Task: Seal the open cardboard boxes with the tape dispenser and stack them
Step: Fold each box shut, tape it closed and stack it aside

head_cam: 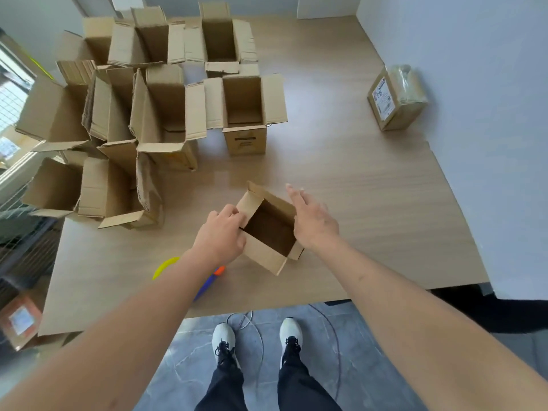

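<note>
Hands sit on both sides of the small open box (271, 229), left hand (221, 232) gripping its flap, right hand (314, 222) flat and open, tape dispenser (204, 280) nearer the left.

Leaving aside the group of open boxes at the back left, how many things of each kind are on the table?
Open box: 1
Sealed box: 1
Tape dispenser: 1
Total: 3
</note>
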`<action>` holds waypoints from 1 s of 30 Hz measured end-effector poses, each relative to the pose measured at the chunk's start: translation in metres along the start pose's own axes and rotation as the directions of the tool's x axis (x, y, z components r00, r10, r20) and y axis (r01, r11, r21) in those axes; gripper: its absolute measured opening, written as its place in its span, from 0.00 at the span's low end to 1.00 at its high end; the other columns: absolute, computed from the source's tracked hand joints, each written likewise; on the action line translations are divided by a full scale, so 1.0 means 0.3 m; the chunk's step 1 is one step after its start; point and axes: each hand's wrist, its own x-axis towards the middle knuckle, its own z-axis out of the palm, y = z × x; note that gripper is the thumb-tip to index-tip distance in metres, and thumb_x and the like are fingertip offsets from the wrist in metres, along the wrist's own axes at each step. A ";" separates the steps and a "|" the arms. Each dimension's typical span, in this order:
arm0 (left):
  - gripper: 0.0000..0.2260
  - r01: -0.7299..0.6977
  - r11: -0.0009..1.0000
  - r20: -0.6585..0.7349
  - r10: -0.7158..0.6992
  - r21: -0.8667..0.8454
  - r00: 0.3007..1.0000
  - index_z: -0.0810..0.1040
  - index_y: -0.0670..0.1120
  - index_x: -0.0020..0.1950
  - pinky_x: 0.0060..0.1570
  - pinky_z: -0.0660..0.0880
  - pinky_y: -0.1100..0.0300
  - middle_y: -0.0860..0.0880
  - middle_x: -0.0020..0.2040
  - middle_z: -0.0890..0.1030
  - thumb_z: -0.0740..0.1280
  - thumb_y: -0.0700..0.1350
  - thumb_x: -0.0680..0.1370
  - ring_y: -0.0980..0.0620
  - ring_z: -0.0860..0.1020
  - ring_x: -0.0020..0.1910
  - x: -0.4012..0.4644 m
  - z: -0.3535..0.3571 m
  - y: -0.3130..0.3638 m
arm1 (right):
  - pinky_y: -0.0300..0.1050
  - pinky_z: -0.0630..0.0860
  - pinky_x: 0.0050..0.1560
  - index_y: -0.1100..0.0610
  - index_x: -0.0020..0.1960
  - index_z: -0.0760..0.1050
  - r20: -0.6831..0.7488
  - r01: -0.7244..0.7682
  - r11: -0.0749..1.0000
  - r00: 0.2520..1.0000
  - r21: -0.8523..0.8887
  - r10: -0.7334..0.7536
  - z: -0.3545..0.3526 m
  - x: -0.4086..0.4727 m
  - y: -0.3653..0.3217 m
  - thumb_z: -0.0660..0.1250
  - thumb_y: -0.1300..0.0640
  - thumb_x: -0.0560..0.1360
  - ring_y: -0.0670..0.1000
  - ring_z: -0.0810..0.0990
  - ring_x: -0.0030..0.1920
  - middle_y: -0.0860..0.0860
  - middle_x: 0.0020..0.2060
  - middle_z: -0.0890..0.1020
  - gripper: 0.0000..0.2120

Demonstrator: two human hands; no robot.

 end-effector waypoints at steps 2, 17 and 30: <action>0.16 0.011 1.000 -0.002 -0.011 0.008 1.000 0.75 0.48 0.68 0.57 0.75 0.47 0.48 0.66 0.70 0.62 0.47 0.81 0.41 0.70 0.54 -0.005 0.011 0.008 | 0.53 0.74 0.55 0.34 0.79 0.48 -0.015 -0.069 0.994 0.997 0.080 0.070 0.009 -0.004 0.007 0.62 0.65 0.79 0.60 0.71 0.66 0.50 0.78 0.59 0.40; 0.39 -0.011 0.987 0.030 0.016 -0.161 0.999 0.77 0.43 0.68 0.64 0.72 0.51 0.47 0.61 0.66 0.78 0.66 0.67 0.44 0.73 0.57 -0.081 0.051 -0.025 | 0.38 0.68 0.54 0.47 0.63 0.80 -0.082 -0.035 0.905 0.994 0.425 0.077 0.059 0.032 0.005 0.66 0.57 0.78 0.52 0.78 0.58 0.48 0.54 0.74 0.15; 0.22 0.129 0.924 -0.257 -0.231 -0.361 0.938 0.76 0.44 0.61 0.51 0.75 0.50 0.47 0.55 0.73 0.75 0.56 0.76 0.43 0.77 0.51 0.011 0.057 0.021 | 0.52 0.62 0.77 0.45 0.77 0.68 0.025 0.025 0.926 0.999 0.377 -0.037 0.113 -0.008 0.015 0.64 0.31 0.76 0.52 0.57 0.80 0.46 0.82 0.53 0.34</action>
